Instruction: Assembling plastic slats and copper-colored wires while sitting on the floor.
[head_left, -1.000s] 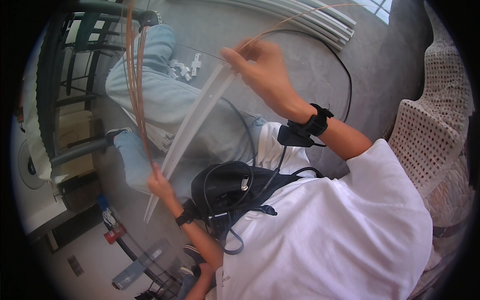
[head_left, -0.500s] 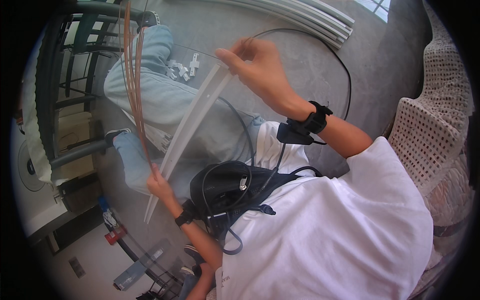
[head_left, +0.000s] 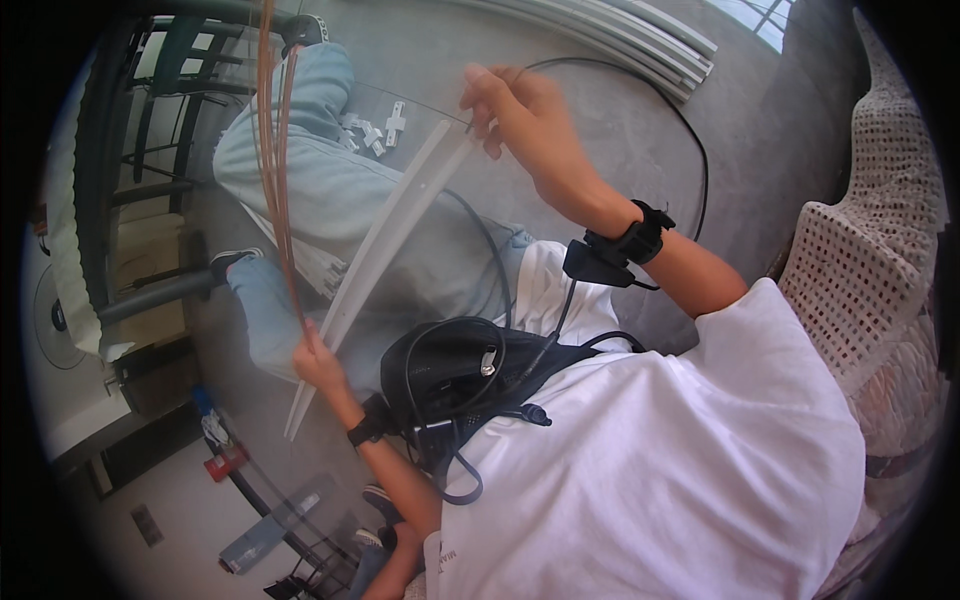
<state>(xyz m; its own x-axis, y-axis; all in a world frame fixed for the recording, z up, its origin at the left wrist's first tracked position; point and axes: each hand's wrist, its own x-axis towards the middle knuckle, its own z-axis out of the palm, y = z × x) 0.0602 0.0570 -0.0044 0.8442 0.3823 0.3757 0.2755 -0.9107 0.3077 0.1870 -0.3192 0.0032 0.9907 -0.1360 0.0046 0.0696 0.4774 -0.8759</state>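
A long white rail, shaped like a narrow channel, slants across my lap. My left hand is closed at its lower part, holding a bundle of thin copper-brown wires that rises toward the upper left. The hand also lies against the rail; how firmly it grips it I cannot tell. Just beyond the rail's upper end is my right hand, apart from it. Its fingers are curled together, and a thin dark strand seems to show below the fingertips. What they hold is too fine to make out.
Small white plastic connectors lie on the grey floor past my leg. Several long white rails rest at the top. A black cable loops on the right. Dark metal frames stand left; a knitted cover hangs right. Another person's arm shows below.
My right hand has lifted off the rail's upper end and moved slightly right and up. My left hand keeps its hold on the wires, almost unmoved.
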